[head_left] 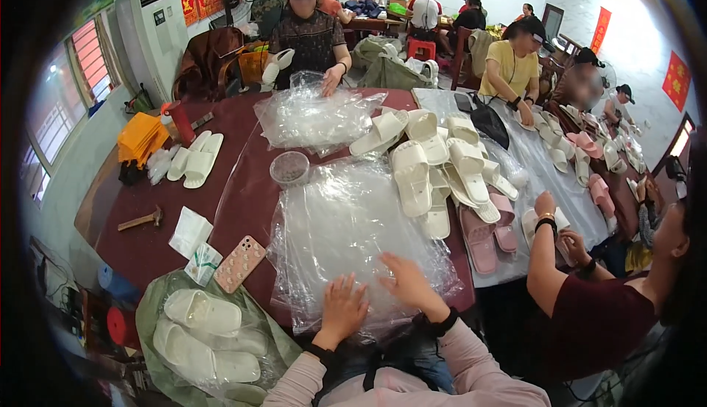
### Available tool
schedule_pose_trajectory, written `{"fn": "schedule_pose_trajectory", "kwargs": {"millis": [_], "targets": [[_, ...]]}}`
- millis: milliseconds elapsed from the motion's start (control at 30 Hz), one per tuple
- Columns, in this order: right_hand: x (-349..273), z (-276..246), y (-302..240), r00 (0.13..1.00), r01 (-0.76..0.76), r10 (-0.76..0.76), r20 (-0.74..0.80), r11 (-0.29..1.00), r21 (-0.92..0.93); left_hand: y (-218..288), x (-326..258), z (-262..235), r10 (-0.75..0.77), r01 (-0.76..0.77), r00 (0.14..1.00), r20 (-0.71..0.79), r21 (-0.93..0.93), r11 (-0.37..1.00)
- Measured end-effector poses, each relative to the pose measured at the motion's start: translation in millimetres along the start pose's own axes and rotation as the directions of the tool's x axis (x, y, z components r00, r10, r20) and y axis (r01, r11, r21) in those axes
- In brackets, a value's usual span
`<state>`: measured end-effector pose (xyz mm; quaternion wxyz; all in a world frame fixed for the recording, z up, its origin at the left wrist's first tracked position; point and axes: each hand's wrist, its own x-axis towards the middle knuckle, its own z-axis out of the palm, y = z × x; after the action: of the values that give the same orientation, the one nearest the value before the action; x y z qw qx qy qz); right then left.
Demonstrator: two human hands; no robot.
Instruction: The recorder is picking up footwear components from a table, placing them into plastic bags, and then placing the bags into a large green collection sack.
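Spread before me on the dark red table is a stack of clear plastic bags (331, 223). My left hand (343, 307) rests on the near part of the stack, fingers stretched out. Beside it, my right hand (409, 283) is also open, its fingers spread low over the plastic. Neither hand holds anything. Just beyond the bags on the right lies a pile of cream slippers (412, 179), with pink slippers (480, 241) at its near end. A round clear tub (289, 168) stands at the far left corner of the stack.
To the left lie a hammer (141, 219), a phone in a pink case (240, 263), white papers (191, 232) and a slipper pair (196, 159). A green sack (158, 333) of bagged slippers sits at lower left. Co-workers handle slippers at the right; another stands across by more plastic bags (317, 116).
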<state>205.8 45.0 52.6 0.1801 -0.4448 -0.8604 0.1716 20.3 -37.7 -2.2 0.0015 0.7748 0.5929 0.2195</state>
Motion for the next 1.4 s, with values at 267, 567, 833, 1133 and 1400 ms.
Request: {"fn": "schedule_pose_trajectory", "kwargs": {"millis": [267, 567, 833, 1133, 1400], "targets": [[78.8, -20.1, 78.6, 0.768, -0.244, 0.321, -0.554, 0.947, 0.211, 4.3, 1.9, -6.5, -0.014, 0.014, 1.0, -0.004, -0.039, 0.999], [112.9, -24.9, 107.1, 0.679, -0.307, 0.675, -0.289, 0.618, 0.723, 4.5, 1.1, -8.8, -0.025, 0.025, 1.0, 0.004, -0.032, 0.999], [104.2, -41.0, 137.2, 0.696, -0.054, 0.709, -0.115, 0.212, 0.976, 6.4, 1.3, -8.4, -0.011, 0.011, 1.0, 0.007, -0.016, 1.0], [68.6, -135.0, 76.3, 0.79, 0.418, 0.486, -0.374, 0.019, 0.908, 4.6, -0.5, -13.1, -0.017, 0.016, 0.999, -0.027, -0.039, 0.999], [35.6, -179.8, 27.0, 0.792, 0.455, 0.401, -0.461, 0.117, 0.883, 5.7, 2.0, -12.9, -0.018, 0.018, 1.0, -0.02, -0.027, 0.999]]}}
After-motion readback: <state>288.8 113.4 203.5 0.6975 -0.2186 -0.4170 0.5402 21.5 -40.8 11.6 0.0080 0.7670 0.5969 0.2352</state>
